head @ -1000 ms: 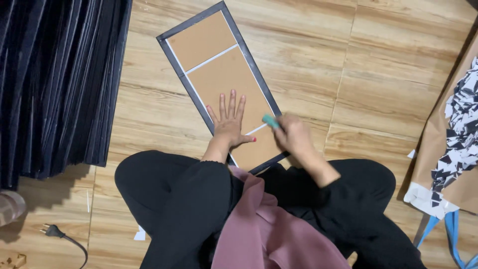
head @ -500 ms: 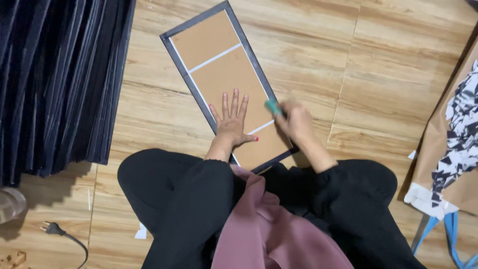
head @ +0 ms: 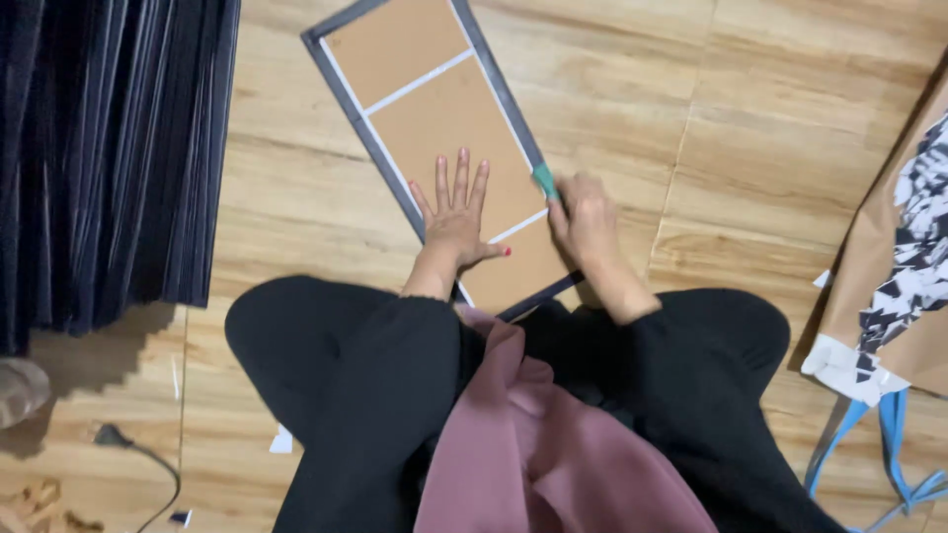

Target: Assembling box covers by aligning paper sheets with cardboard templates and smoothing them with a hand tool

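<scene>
— Two hands on one frame, then?

— Yes. The left hand point(head: 456, 219) lies flat on the brown backing board of the picture frame point(head: 449, 128), fingers spread wide, its grip released and holding nothing. The right hand point(head: 585, 219) has its grip clenched around a small green tool point(head: 544, 181), whose tip meets the frame's right-hand rail.

— Where does the frame lie?

— Face down on the wooden floor point(head: 770, 128), just ahead of the person's knees, running away at a slant. One frame, dark grey rails, its back split by two white strips into three brown panels.

— What else is about?

— One dark pleated cloth point(head: 109, 148) at the left, well apart from the frame. One brown paper bag point(head: 904, 276) with a black-and-white pattern at the right edge, blue straps point(head: 894, 444) beneath it; what it contains I cannot tell. One black power cable point(head: 138, 459) lies on the floor at lower left.
</scene>
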